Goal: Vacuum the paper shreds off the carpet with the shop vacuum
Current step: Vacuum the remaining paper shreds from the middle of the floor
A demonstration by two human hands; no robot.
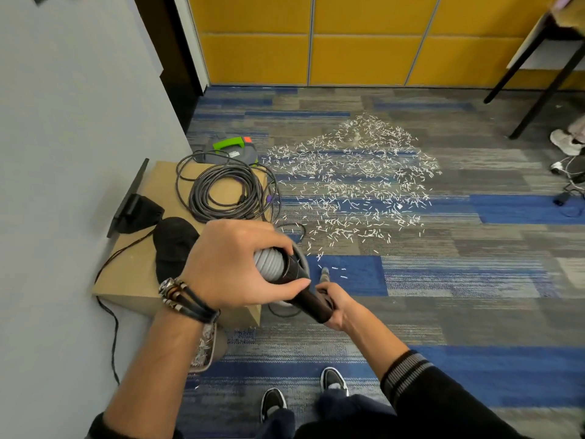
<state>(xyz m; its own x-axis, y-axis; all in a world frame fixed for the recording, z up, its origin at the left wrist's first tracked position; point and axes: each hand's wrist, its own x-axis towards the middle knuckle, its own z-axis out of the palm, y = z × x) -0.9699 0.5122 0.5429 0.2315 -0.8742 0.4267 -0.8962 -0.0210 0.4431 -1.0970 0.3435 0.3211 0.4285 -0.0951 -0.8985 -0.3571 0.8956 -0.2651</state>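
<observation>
Left hand (234, 264) wraps the grey ribbed hose (267, 263), right hand (338, 307) grips the black wand (308, 298); paper shreds (351, 179) lie scattered just beyond.

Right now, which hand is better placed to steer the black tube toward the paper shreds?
Right hand: it grips the tube's free end; the left hand holds the grey hose behind.
</observation>
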